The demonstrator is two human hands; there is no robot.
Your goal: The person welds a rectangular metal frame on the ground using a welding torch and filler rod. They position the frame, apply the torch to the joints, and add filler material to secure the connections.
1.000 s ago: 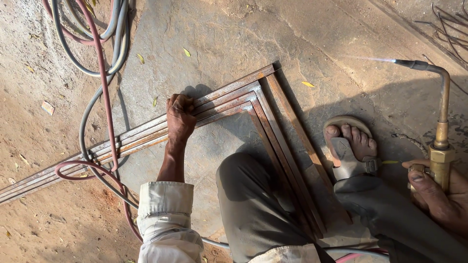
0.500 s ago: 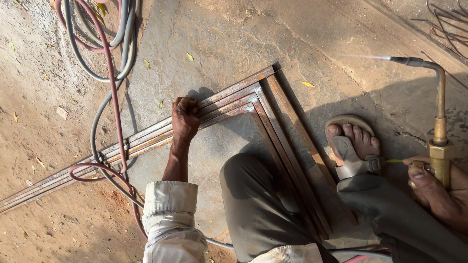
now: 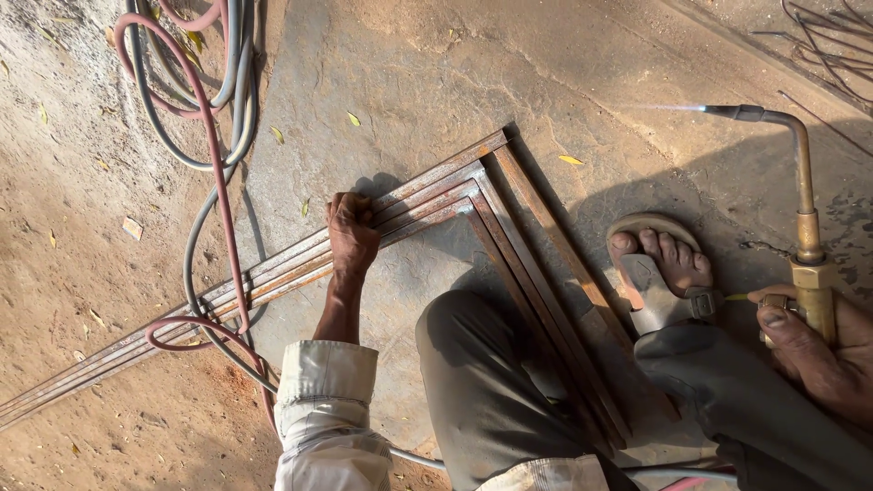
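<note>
While a pale flame burns at the tip of a brass gas torch (image 3: pixel 805 227), a person crouches over rusty steel angle bars (image 3: pixel 436 205) laid in an L on a grey stone slab (image 3: pixel 427 73), the corner of the L pointing toward the slab's far edge. The left hand (image 3: pixel 352 235) presses down on one leg of the bars, just short of that corner, its grip clenched over the metal. The right hand (image 3: pixel 818 350), near the slab's right side, has its grip closed around the torch handle, the bent nozzle raised and aimed away from the bars. A sandalled foot (image 3: pixel 662 268) rests on the slab between the second leg of the bars and the torch, just beside the metal. The long leg of the bars runs off the slab's left edge onto bare sandy ground (image 3: pixel 64 273). Red and grey hoses (image 3: pixel 214 155) loop across that ground and cross over the bars near the slab's left edge.
</note>
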